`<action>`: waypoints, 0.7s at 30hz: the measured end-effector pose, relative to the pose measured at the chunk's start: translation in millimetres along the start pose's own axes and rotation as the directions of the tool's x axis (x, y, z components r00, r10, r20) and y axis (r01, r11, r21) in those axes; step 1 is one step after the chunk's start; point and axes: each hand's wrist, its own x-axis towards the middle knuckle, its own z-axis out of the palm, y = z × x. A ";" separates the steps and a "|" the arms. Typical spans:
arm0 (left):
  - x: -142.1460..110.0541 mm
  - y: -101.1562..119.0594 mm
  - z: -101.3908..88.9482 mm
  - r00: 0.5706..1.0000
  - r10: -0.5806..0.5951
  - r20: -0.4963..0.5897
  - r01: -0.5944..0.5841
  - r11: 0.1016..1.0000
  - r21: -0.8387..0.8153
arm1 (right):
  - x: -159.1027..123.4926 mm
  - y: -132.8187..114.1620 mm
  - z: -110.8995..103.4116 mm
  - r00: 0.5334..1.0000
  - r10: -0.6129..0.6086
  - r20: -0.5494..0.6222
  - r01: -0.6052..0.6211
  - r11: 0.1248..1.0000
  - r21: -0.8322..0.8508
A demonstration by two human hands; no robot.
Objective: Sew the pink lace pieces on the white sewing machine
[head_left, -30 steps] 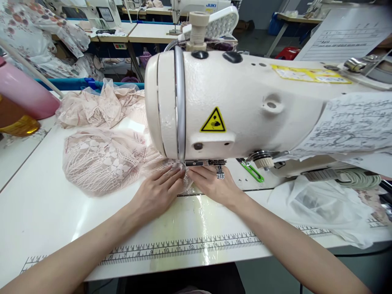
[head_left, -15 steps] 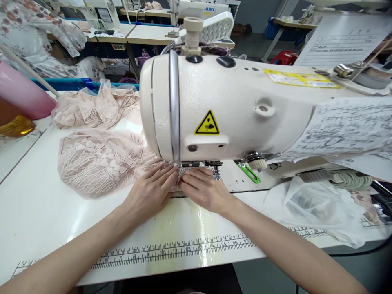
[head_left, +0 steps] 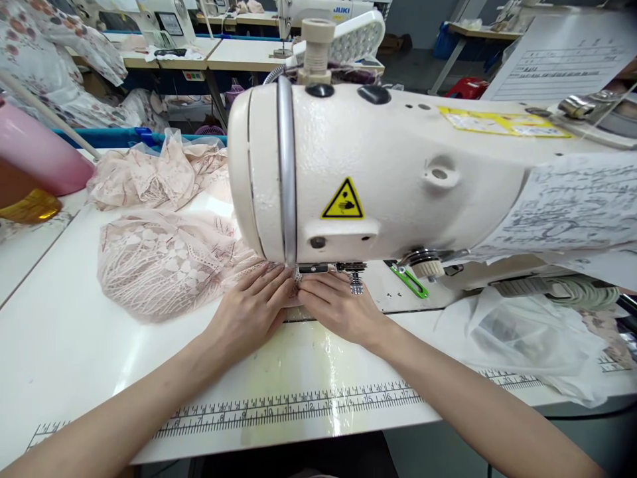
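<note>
Pale pink lace fabric (head_left: 164,262) lies bunched on the white table, its narrow end running under the head of a sewing machine (head_left: 388,172). My left hand (head_left: 253,302) is on that end, fingers close together over the lace and thumb tucked low. Right beside it, under the machine head, my right hand (head_left: 338,305) holds the fabric's edge, fingers together and partly behind a metal thumbscrew (head_left: 356,284). The fingertips of both hands almost meet by the presser foot area. The needle and the stitched spot are hidden by the machine head and my fingers.
Green-handled thread snips (head_left: 411,282) lie behind my right hand. A sheer white cloth (head_left: 532,338) is at the right. More pink fabric (head_left: 159,169) is heaped farther back. A pink bottle (head_left: 44,149) stands at left. A printed ruler (head_left: 269,413) runs along the front edge.
Both hands have shifted slightly, and the right one has drawn closer to the left. Less lace shows between them. The camera view has swayed a little.
</note>
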 end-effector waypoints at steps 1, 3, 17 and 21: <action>0.1 0.2 0.0 1.000 0.000 0.004 0.000 1.000 0.009 | 0.2 0.3 -0.3 1.000 0.002 -0.006 -0.002 1.000 -0.008; 0.4 0.7 0.0 1.000 -0.002 0.005 0.002 1.000 0.022 | 1.0 0.4 -1.2 1.000 0.020 -0.023 -0.021 0.999 -0.033; 0.0 2.3 3.2 1.000 -0.008 -0.011 0.009 0.999 0.045 | -0.2 3.6 -4.4 0.996 0.085 -0.039 -0.090 0.982 -0.166; 1.5 2.8 1.9 1.000 0.001 -0.011 0.000 0.998 0.064 | -1.6 4.4 -3.1 0.993 0.111 -0.042 -0.117 0.975 -0.190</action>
